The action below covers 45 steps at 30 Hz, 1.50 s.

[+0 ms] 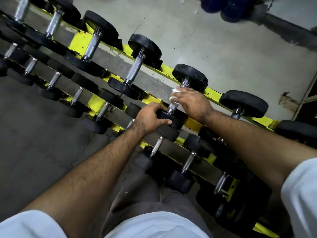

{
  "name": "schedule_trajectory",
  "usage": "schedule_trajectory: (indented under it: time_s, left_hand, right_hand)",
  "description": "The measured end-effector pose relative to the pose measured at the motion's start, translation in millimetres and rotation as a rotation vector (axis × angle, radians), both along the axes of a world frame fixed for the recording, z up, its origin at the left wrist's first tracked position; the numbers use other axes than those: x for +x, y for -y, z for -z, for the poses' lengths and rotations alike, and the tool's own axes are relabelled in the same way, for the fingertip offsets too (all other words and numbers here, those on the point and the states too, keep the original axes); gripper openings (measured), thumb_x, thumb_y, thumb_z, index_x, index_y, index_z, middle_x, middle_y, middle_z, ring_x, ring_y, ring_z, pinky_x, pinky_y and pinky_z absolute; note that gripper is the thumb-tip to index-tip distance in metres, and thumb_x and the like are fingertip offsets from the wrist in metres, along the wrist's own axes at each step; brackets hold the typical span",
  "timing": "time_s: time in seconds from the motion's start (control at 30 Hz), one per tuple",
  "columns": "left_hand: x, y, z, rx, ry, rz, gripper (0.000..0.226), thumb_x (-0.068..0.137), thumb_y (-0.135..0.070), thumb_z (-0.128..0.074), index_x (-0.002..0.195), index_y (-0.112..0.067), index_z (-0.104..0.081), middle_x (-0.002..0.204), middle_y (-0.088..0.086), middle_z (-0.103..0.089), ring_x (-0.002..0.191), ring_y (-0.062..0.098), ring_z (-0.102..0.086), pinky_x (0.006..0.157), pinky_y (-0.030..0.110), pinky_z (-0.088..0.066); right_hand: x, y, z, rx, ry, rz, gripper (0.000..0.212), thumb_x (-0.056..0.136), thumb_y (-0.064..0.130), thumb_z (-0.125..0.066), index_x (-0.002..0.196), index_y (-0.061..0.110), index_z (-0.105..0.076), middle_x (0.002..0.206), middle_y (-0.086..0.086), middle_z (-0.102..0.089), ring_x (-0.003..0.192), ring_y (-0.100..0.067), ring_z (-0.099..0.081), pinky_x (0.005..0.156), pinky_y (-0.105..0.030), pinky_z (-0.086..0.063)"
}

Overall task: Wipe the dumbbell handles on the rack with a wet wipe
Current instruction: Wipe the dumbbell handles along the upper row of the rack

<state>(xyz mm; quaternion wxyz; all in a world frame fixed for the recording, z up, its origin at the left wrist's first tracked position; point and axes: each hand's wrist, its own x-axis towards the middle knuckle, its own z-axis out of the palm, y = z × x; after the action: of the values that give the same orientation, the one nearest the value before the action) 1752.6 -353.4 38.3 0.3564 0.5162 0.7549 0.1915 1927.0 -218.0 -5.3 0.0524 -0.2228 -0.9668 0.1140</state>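
A yellow rack [80, 40] runs diagonally with rows of black dumbbells with chrome handles. On the upper row, my right hand [192, 103] is wrapped around the handle of one dumbbell [190, 76], holding a white wet wipe [175, 92] against it. Only the two ends of that handle show. My left hand [151, 117] grips the near black head [175, 118] of the same dumbbell, fingers curled over its edge.
More dumbbells sit left [137, 66] and right [243, 103] on the same tier, and smaller ones [157, 145] on the tier below, close to my legs. Grey floor lies behind the rack. Dark blue objects [229, 7] stand at the top right.
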Motion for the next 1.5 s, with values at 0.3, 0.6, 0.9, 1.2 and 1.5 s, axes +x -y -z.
schedule_trajectory:
  time_s: [0.3,0.6,0.9,1.2,1.5]
  left_hand:
    - [17,2,-8,-0.022,-0.109,0.058,0.049,0.075,-0.040,-0.083,0.115,-0.018,-0.064,0.115,0.001,-0.059,0.103,0.020,-0.059,0.087,0.029,-0.046]
    - [73,24,-29,0.217,-0.290,0.297,0.033,0.090,-0.033,-0.065,0.118,-0.016,-0.060,0.116,0.004,-0.060,0.105,0.023,-0.059,0.090,0.037,-0.052]
    - [131,32,-34,0.203,-0.150,0.374,0.028,0.092,-0.030,-0.060,0.116,-0.017,-0.059,0.111,0.004,-0.062,0.104,0.023,-0.059,0.090,0.037,-0.051]
    - [207,39,-22,0.067,-0.146,0.356,0.061,0.084,-0.057,-0.067,0.126,-0.015,-0.056,0.120,0.007,-0.057,0.115,0.024,-0.053,0.098,0.038,-0.048]
    - [246,37,-13,-0.069,-0.254,0.112,0.063,0.081,-0.057,-0.071,0.135,-0.028,-0.056,0.134,0.002,-0.047,0.118,0.021,-0.053,0.096,0.040,-0.052]
  right_hand:
    - [1,53,-24,-0.134,-0.077,0.253,0.023,0.077,0.009,-0.071,0.098,0.017,-0.073,0.101,-0.004,-0.074,0.096,-0.027,-0.068,0.082,-0.038,-0.056]
    - [52,72,-55,-0.577,-0.313,0.961,0.025,0.080,0.011,-0.059,0.091,0.030,-0.071,0.098,0.010,-0.073,0.094,-0.014,-0.067,0.088,-0.034,-0.055]
    - [116,86,-75,-0.563,-0.380,1.111,0.033,0.085,0.002,-0.056,0.085,0.031,-0.071,0.098,0.009,-0.073,0.095,-0.013,-0.068,0.089,-0.029,-0.055]
    - [178,80,-62,-0.537,-0.310,1.009,0.036,0.082,0.002,-0.055,0.088,0.033,-0.071,0.101,0.008,-0.072,0.100,-0.016,-0.066,0.087,-0.029,-0.052]
    - [210,67,-46,-0.469,-0.385,0.824,0.028,0.085,0.007,-0.059,0.100,0.023,-0.076,0.100,0.006,-0.074,0.081,-0.013,-0.065,0.069,-0.023,-0.048]
